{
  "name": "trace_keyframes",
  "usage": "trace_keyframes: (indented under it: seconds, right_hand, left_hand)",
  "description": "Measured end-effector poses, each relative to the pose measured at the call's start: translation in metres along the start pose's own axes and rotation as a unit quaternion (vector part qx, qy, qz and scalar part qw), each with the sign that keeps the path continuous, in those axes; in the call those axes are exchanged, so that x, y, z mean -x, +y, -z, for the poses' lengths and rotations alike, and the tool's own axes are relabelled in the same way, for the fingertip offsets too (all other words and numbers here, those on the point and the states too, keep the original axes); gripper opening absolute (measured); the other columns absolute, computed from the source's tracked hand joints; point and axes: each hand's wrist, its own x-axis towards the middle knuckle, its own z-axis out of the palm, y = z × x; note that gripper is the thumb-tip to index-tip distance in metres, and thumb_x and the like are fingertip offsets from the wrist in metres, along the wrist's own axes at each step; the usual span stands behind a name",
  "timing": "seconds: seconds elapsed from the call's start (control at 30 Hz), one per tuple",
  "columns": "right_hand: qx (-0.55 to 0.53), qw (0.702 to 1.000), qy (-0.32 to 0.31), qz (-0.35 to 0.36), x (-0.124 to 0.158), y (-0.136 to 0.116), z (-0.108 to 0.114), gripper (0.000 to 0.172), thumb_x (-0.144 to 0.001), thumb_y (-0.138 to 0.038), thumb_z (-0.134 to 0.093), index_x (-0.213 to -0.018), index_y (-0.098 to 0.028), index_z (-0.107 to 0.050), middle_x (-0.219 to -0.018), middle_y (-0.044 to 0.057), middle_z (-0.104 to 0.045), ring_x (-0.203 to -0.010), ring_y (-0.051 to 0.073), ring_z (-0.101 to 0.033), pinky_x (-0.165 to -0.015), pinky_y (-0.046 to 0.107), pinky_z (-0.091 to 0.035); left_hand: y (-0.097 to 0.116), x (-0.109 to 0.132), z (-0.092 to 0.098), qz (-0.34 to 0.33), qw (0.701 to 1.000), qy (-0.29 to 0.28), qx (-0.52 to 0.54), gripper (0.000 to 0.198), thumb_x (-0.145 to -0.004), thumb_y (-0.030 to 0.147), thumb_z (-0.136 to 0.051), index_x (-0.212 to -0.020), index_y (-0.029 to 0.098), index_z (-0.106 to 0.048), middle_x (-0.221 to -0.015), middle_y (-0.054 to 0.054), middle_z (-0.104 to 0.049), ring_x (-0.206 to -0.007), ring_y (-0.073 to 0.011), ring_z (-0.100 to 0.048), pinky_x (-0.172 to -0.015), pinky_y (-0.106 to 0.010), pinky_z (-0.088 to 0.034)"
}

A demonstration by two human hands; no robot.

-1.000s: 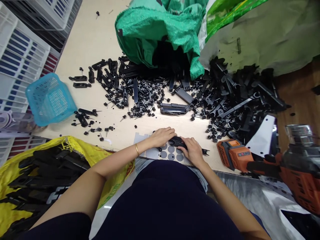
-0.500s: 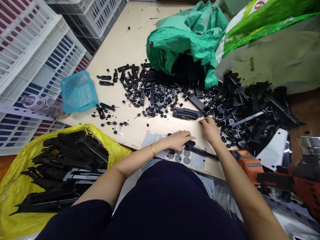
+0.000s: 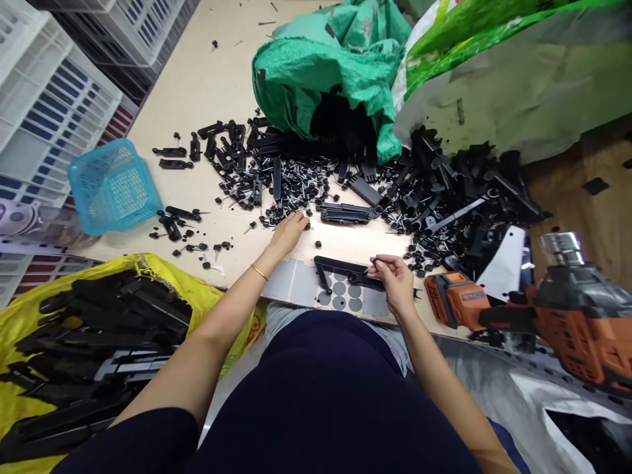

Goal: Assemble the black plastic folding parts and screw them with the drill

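Note:
My left hand (image 3: 289, 236) reaches to the near edge of a pile of small black-headed screws (image 3: 310, 187). Its fingers are bent together there, and a black bit shows at the fingertips; what they grip is unclear. Between thumb and forefinger, my right hand (image 3: 399, 282) pinches a small black-headed screw (image 3: 374, 263). Right below it, a long black part (image 3: 340, 264) with a short arm lies across a grey plate (image 3: 280, 283) with round dark spots. A folded black multi-tool (image 3: 346, 213) rests behind, apart from both hands.
A green sack (image 3: 316, 69) gapes over the pile. Black metal parts (image 3: 464, 178) are heaped to the right, near an orange power tool (image 3: 587, 316). At left stand a blue basket (image 3: 81, 197) and white crates (image 3: 59, 72); a yellow sack (image 3: 197, 289) holds black parts.
My left hand has left the long black part and moved up and left to the screws. My right hand has come down over that part with a screw. The view has shifted right.

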Motion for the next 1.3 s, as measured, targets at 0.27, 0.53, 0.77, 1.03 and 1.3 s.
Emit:
trace_keyframes:
  seconds: [0.27,0.53,0.77,1.03,1.3]
  right_hand:
    - [0.242,0.951,0.006,0.191,0.011,0.010,0.001,0.018,-0.086,-0.033,-0.055,-0.097,-0.019,-0.058,-0.091,0.007,-0.068,-0.076,0.017,-0.067,-0.074,0.036,-0.058]
    - [0.428,0.840,-0.037,0.331,0.012,0.005,0.008,0.017,-0.090,-0.031,-0.051,-0.096,-0.021,-0.062,-0.088,0.007,-0.069,-0.083,0.020,-0.065,-0.075,0.036,-0.054]
    - [0.457,0.794,-0.069,0.395,0.022,0.027,0.019,0.045,-0.090,-0.021,-0.047,-0.135,-0.023,-0.043,-0.116,0.011,-0.063,-0.104,0.023,-0.060,-0.087,0.043,-0.052]
    - [0.540,0.723,-0.048,0.428,0.026,0.048,0.026,0.065,-0.088,-0.019,-0.048,-0.146,-0.020,-0.018,-0.120,0.015,-0.058,-0.103,0.025,-0.058,-0.085,0.043,-0.048]
    - [0.558,0.721,-0.035,0.409,0.026,0.055,0.031,0.065,-0.088,-0.019,-0.046,-0.146,-0.020,-0.018,-0.108,0.012,-0.060,-0.092,0.024,-0.056,-0.084,0.041,-0.041]
  left_hand:
    - [0.002,0.002,-0.002,-0.039,0.999,0.018,-0.011,0.024,-0.082,0.004,-0.045,-0.097,0.016,-0.060,-0.103,-0.011,-0.061,-0.100,-0.0233,-0.053,-0.087,-0.036,-0.044]
    - [0.036,0.038,0.013,0.136,0.875,0.162,0.435,0.023,-0.078,0.021,-0.059,-0.101,0.017,-0.057,-0.079,0.000,-0.062,-0.072,-0.0118,-0.060,-0.070,-0.025,-0.050]
    - [0.061,0.053,-0.015,0.203,0.777,0.139,0.579,0.029,-0.071,0.028,-0.067,-0.096,0.016,-0.059,-0.074,0.000,-0.063,-0.065,-0.0098,-0.061,-0.065,-0.022,-0.049]
    - [0.063,0.061,-0.011,0.057,0.929,0.146,0.336,0.018,-0.080,0.015,-0.057,-0.097,0.019,-0.063,-0.082,-0.002,-0.066,-0.076,-0.0126,-0.062,-0.075,-0.027,-0.051]
    - [0.041,0.070,-0.007,-0.059,0.979,0.095,0.169,0.024,-0.084,0.008,-0.052,-0.097,0.019,-0.068,-0.101,-0.008,-0.069,-0.098,-0.0184,-0.061,-0.085,-0.038,-0.054]
